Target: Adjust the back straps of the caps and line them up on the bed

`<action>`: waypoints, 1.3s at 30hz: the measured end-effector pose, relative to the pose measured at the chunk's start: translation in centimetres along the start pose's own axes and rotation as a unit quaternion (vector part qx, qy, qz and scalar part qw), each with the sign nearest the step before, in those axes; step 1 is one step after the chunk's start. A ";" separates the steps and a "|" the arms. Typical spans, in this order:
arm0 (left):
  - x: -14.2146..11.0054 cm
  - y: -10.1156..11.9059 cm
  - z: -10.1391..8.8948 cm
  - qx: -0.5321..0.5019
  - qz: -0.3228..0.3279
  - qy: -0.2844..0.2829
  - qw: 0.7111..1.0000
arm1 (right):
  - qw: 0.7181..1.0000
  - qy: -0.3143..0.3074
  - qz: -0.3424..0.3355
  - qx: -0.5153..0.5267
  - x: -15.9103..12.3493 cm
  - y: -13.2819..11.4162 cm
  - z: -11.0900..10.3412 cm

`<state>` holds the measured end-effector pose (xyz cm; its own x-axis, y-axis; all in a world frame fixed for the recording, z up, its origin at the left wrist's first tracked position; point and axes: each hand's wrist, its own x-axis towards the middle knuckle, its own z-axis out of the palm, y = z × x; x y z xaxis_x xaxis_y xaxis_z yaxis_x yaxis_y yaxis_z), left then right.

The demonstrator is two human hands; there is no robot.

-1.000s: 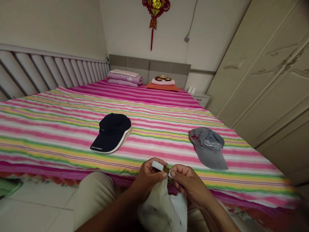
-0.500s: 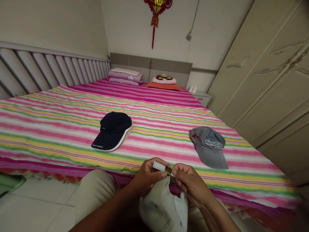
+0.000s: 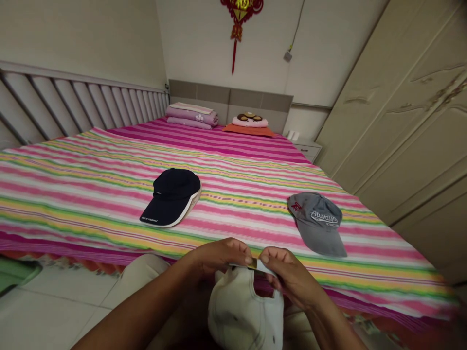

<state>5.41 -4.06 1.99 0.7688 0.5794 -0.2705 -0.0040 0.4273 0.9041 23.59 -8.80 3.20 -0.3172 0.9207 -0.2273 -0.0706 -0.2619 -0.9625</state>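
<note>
At edge of striped bed (image 3: 120, 194), pale cap (image 3: 239, 311) held low, back strap (image 3: 264, 267) running crosswise from left hand (image 3: 226, 254), pinched beside brass-coloured buckle (image 3: 253, 264), to right hand (image 3: 286, 268), clamped on strap; buckle nearer left hand.

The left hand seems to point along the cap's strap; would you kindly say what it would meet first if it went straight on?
The left hand would first meet the gold-coloured buckle, which it seems to touch, then probably the right hand, though depth is hard to judge.
</note>
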 end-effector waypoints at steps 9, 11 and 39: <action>-0.2 -0.6 -0.4 -0.146 0.127 0.067 0.979 | 0.995 -0.090 -0.032 0.023 0.5 3.4 -2.7; -0.3 -0.3 -0.3 -0.160 0.141 0.080 0.974 | 0.994 -0.083 -0.038 0.063 0.6 3.9 -3.2; 0.2 -0.8 -0.8 -0.351 0.138 0.027 0.926 | 0.974 0.012 -0.019 0.227 2.0 -3.1 -4.3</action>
<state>5.03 -3.71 0.93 0.6428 0.7602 -0.0942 -0.6249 0.5915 0.5096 27.25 -4.94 5.09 -0.2841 0.9372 -0.2024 -0.4938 -0.3240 -0.8070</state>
